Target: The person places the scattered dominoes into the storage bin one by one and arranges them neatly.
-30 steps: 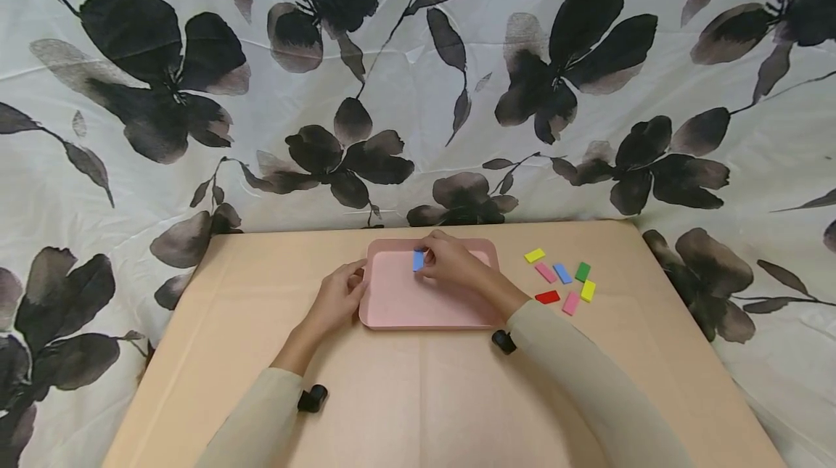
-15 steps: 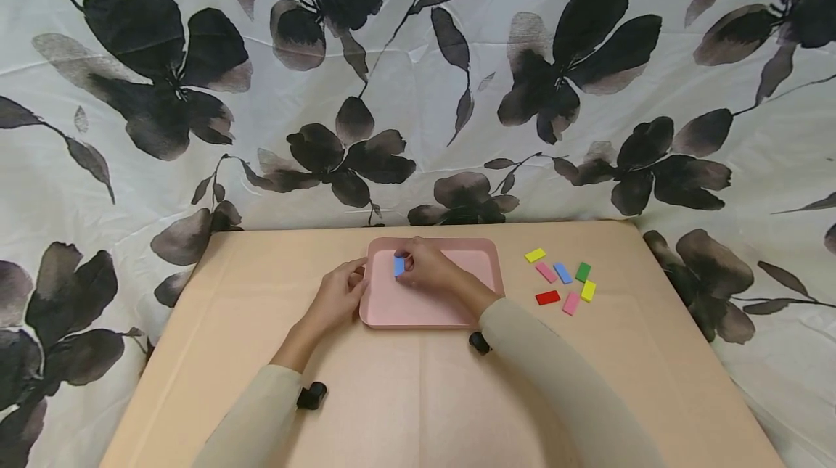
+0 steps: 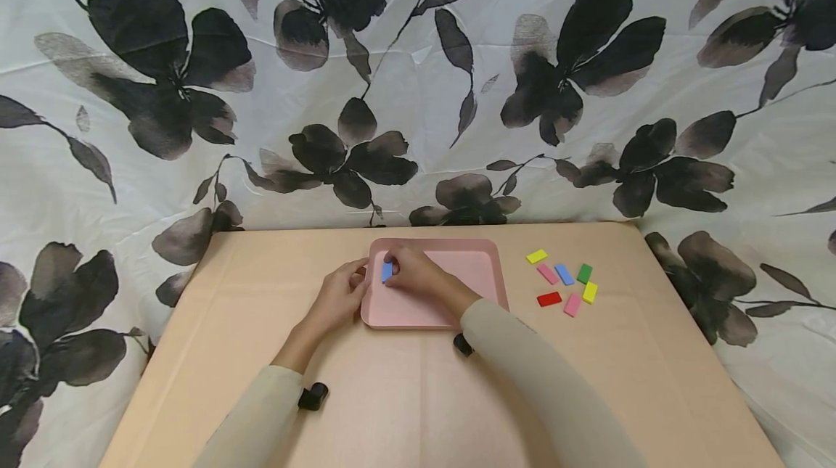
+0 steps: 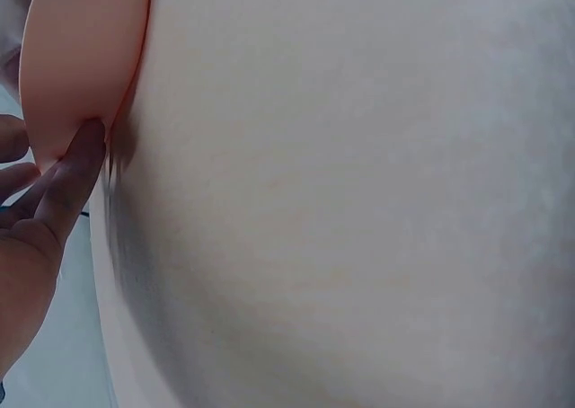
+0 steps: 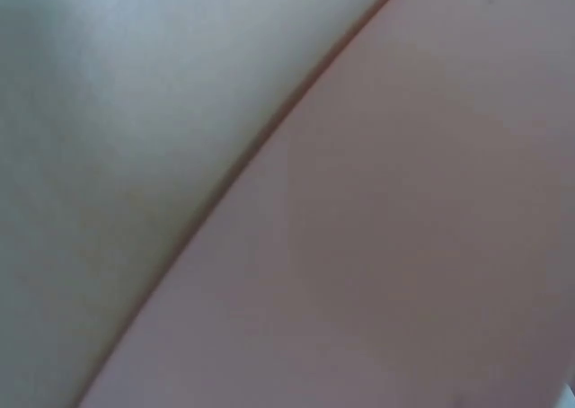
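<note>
In the head view a pink rectangular tray [image 3: 435,305] lies on the table. My right hand [image 3: 418,272] is over its left part and pinches a small blue rectangular block [image 3: 387,271], held near the tray's left rim. Whether the block touches the tray floor I cannot tell. My left hand [image 3: 339,295] holds the tray's left edge, fingers curled. From the left wrist, the thumb of that hand [image 4: 54,197] presses on the tray [image 4: 85,53] at its side. The right wrist view shows the tray [image 5: 404,201] close up, without the hand or the block.
Right of the tray lie several loose blocks: yellow [image 3: 537,256], pink [image 3: 548,273], blue [image 3: 564,274], green [image 3: 584,273], red [image 3: 549,299], and another yellow and pink. The tan table [image 3: 405,410] ends at a floral cloth [image 3: 457,91] behind.
My right hand has moved left across the tray with the blue block, from near its middle to near the left rim. The left hand has stayed at the tray's left edge.
</note>
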Demonstrator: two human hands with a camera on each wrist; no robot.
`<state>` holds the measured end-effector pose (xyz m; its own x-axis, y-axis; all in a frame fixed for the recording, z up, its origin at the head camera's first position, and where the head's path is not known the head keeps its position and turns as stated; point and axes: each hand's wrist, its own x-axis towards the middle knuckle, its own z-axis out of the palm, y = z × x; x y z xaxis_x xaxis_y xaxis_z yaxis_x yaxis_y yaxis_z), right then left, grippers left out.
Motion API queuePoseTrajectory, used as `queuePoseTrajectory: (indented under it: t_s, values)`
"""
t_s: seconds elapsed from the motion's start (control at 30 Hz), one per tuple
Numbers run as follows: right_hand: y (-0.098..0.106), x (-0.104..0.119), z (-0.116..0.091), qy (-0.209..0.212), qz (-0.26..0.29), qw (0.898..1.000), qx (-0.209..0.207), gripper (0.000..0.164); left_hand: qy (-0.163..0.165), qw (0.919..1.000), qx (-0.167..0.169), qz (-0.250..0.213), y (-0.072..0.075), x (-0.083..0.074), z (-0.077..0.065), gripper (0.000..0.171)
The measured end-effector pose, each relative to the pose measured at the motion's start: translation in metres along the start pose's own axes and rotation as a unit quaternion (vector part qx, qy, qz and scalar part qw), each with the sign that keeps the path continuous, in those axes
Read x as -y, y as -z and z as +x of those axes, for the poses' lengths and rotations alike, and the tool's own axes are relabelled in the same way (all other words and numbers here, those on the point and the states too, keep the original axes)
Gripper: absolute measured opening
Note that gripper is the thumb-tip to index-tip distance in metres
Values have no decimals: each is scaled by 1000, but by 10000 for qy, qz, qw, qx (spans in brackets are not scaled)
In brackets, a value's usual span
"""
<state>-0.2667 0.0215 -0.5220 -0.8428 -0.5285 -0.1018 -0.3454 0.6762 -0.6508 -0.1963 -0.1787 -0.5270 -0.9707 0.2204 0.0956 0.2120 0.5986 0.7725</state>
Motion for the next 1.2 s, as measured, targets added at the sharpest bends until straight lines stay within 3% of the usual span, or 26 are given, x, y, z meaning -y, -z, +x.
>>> queuePoseTrajectory:
  t_s: [0.53, 1.2]
  values:
    - [-9, -1, 2, -244, 110, 9995, -161, 45, -70, 9999, -61, 41, -1, 2, 0, 48]
    - [-13, 1, 2, -267, -258, 9992, -169, 46, -24, 10000, -76, 13, 0, 2, 0, 48]
